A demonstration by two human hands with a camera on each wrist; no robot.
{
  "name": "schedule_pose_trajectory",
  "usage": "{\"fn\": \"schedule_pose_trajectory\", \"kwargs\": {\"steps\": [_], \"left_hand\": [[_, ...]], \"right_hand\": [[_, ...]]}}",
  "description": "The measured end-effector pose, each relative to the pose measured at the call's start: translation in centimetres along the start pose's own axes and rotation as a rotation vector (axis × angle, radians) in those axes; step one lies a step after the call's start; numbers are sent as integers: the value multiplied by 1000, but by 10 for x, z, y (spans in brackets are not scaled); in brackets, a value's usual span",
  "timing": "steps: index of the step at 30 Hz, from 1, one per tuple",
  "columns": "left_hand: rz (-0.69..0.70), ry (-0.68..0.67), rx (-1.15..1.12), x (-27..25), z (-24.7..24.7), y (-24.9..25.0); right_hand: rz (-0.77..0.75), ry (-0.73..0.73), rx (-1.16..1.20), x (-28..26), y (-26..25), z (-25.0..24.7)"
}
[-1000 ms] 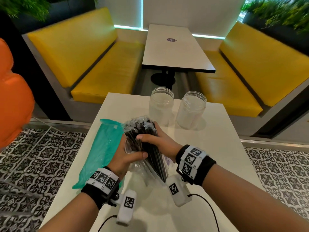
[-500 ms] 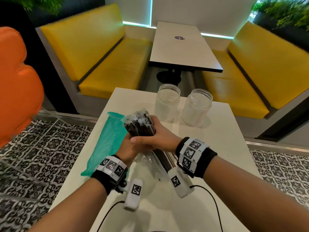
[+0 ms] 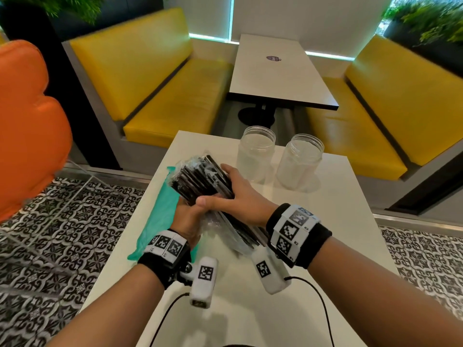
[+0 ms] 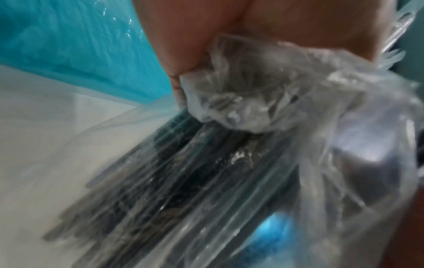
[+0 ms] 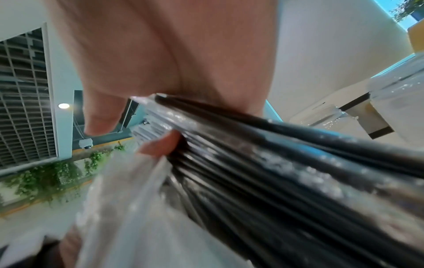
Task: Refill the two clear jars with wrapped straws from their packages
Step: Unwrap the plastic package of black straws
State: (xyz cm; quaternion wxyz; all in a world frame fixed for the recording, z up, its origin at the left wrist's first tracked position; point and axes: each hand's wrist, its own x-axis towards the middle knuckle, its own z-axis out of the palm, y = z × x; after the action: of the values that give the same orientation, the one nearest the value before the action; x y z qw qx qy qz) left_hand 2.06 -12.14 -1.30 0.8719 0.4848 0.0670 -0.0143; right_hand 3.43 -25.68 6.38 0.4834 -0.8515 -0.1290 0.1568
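My right hand (image 3: 225, 196) grips a thick bundle of black wrapped straws (image 3: 203, 179), its far end raised off the table and pointing toward the far left. My left hand (image 3: 186, 221) sits below it and clutches the bunched clear plastic package (image 4: 241, 101) that the straws' near ends still lie in. Black straws (image 5: 286, 172) fill the right wrist view under my thumb. Two clear jars stand open at the far side of the white table (image 3: 250, 309): the left jar (image 3: 255, 154) just beyond my right fingers, the right jar (image 3: 300, 161) beside it. Both hold no straws.
A teal package of straws (image 3: 160, 214) lies flat along the table's left edge, under my left hand. Wrist camera cables (image 3: 320, 304) trail over the near table. Yellow benches (image 3: 175, 101) and a second table (image 3: 278, 76) stand beyond; patterned tile floor on both sides.
The straw bundle has slid further out of the clear package and risen toward the jars. My right hand has shifted its grip along it, while my left hand stays on the plastic.
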Motion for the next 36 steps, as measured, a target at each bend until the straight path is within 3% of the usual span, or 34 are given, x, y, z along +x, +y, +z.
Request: {"fn": "schedule_pose_trajectory", "kwargs": {"steps": [6,10,15,22,28,32,36], "left_hand": [[-14,-46,70,0,11,-2],[-15,-61,83,-3,13,-2],[-16,-57,19,-1,7,0],[-20,-40,90,-1,4,3],[-3,-129,162,1,3,1],[4,-132,183,7,2,1],[78,-124,342,8,3,3]], "right_hand": [[31,72,112,-5,9,-7],[54,20,109,-8,7,-16],[-37,-34,69,-4,0,-20],[2,-112,32,-3,8,-15],[75,-115,172,-1,10,-10],[116,-101,169,1,12,-3],[123,-90,98,2,20,3]]}}
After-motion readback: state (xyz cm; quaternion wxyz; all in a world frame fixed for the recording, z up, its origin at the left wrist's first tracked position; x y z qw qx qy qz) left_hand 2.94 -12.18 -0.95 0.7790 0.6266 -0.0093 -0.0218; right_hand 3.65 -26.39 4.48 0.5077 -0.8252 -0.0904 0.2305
